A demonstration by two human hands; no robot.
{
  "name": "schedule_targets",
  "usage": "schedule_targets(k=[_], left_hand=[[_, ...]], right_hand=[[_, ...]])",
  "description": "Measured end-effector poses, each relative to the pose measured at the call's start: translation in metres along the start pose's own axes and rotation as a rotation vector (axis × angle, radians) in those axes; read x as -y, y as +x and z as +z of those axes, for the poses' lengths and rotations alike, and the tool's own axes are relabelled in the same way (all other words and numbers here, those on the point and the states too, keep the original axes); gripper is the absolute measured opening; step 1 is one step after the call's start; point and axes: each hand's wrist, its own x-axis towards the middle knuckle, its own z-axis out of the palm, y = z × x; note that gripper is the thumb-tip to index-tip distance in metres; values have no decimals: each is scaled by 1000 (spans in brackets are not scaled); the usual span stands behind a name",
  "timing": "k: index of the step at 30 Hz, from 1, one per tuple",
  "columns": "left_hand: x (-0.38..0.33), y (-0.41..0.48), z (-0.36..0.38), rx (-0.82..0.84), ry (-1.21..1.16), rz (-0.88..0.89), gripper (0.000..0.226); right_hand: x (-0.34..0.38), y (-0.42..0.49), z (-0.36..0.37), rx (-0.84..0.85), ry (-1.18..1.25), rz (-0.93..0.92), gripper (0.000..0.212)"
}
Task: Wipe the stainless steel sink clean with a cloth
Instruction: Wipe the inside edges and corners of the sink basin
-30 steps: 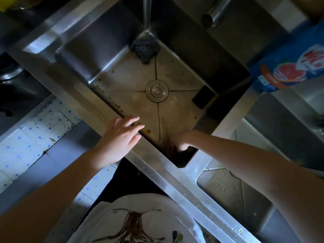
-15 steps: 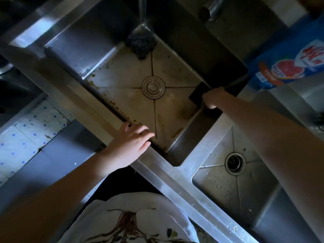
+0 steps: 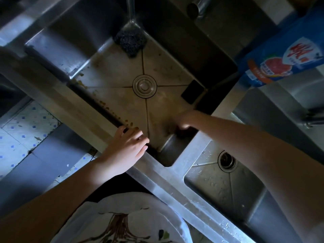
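A: Firstly, how is the stainless steel sink [image 3: 112, 67] entered?

B: A stained, square left basin is recorded, with a round metal drain cover [image 3: 144, 86] at its centre. Brown specks are noted along the near wall. A second, smaller basin [image 3: 245, 186] with an open drain [image 3: 227, 160] is set to its right.

A: And the hands?

B: The left hand [image 3: 127, 149] is laid flat on the front steel rim [image 3: 166, 186], fingers spread loosely, nothing held. The right hand [image 3: 185, 120] is lowered to the basin floor by the near right wall, fingers curled down. A dark mass is glimpsed beneath it; whether that is the cloth cannot be told, nor the grip.

A: Other items in the basin?

B: A dark round scouring pad [image 3: 130, 42] is lodged in the far corner. A black rectangular block [image 3: 192, 92] is placed against the right wall.

A: Beyond the basin?

B: A blue pouch with a grapefruit picture [image 3: 284, 55] is listed at upper right, and a metal tap spout [image 3: 198, 6] at top. A white printed shirt [image 3: 122, 223] is seen at the bottom edge, pale dotted floor tiles [image 3: 22, 130] at left.
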Motion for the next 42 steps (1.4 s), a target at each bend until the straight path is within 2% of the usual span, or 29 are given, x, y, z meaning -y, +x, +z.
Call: schedule_targets(k=[6,8,10,13,18,23,27,32,35,37,39,42], left_hand=[[3,-2,-1,7,11,-17,32],[4,-4,1,7,-1,-30,32],[5,-6,2,2,-16,-62,31],[7,-6,1,23,-30,-70,32],[9,-6,0,33,-60,-77,34],[12,-8,0,45,-95,-58,35],[15,-11,0,30,-114,-46,35],[17,-19,-5,15,-75,-75,40],[18,-26,-6,28,-56,-107,43],[17,-32,-6,19,-37,-113,43],[16,-35,-4,10,-31,-117,42],[16,-42,-1,-34,-35,-122,38]], right_hand=[[-91,9,-20,-172,-61,387,27],[-103,12,-19,-180,-78,450,27],[-101,15,-19,-172,-90,410,27],[-77,12,-14,-133,-30,237,27],[4,10,8,66,63,-44,38],[75,-2,25,110,111,-252,30],[67,-7,20,79,106,-218,29],[-7,-18,-2,-18,12,35,35],[-55,-29,-21,-148,25,232,24],[-72,-36,-29,-175,108,304,15],[-75,-43,-33,-170,180,292,22],[-42,-52,-28,-117,154,188,27]])
